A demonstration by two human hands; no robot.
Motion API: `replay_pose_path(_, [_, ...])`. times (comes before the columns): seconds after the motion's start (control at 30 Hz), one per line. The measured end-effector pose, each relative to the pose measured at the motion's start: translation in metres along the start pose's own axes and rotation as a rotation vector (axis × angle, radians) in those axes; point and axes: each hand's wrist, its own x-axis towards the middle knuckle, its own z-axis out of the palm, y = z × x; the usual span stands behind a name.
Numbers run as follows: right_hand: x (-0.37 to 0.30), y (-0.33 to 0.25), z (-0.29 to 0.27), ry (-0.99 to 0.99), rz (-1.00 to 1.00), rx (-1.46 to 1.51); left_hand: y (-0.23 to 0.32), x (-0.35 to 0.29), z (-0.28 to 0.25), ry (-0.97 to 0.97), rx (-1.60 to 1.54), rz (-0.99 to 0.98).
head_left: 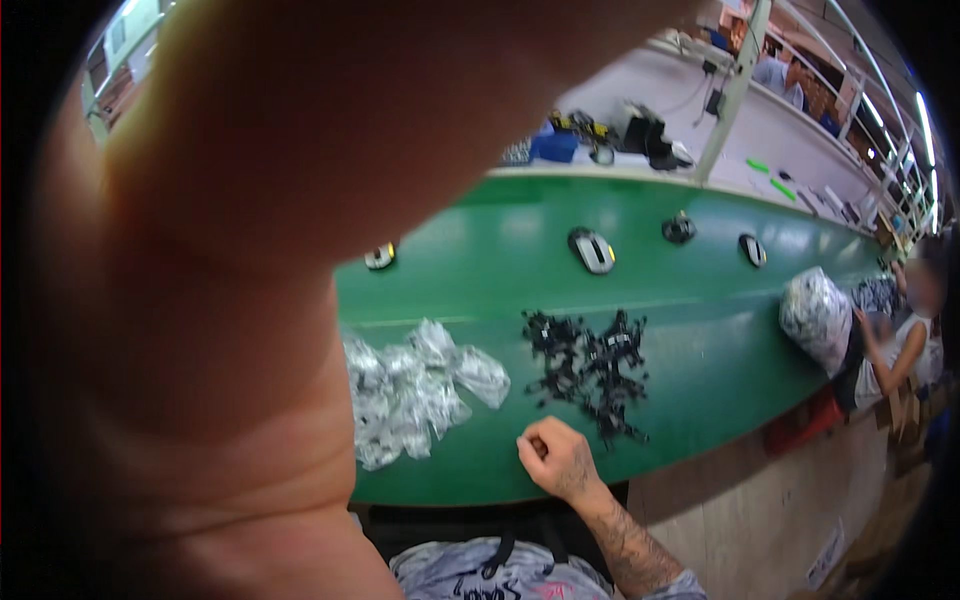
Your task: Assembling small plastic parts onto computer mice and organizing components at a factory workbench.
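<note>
My left hand (330, 130) is raised right up against the camera, big and blurred. It hides most of the left side, and its fingers cannot be made out. Curled into a loose fist, my right hand (557, 456) rests at the near edge of the green table (700, 420), with nothing showing in it. Just beyond that fist lies a spread pile of black plastic parts with thin arms (590, 365). To its left sits a heap of crumpled clear plastic bags (415, 390), partly covered by my left arm; their contents are unclear.
Mouse-shaped grey and black devices (592, 250) lie along the table's far side, beside a small black device (678, 228). A large stuffed clear bag (817, 318) stands at the right, near another person (895, 350). A white shelf behind holds assorted items, including a blue thing (553, 148).
</note>
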Motion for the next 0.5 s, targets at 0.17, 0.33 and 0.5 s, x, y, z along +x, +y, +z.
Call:
replay_pose_path(0.17, [0.004, -0.001, 0.006, -0.071, 0.009, 0.043, -0.057, 0.075, 0.035, 0.053, 0.099, -0.057])
replay_pose_path(0.33, [-0.011, 0.004, 0.003, 0.009, -0.010, 0.025, 0.041, 0.000, -0.011, 0.171, 0.031, -0.090])
replay_pose_path(0.5, [-0.008, 0.006, 0.005, -0.027, -0.008, 0.047, -0.031, 0.110, 0.096, 0.247, 0.033, -0.189])
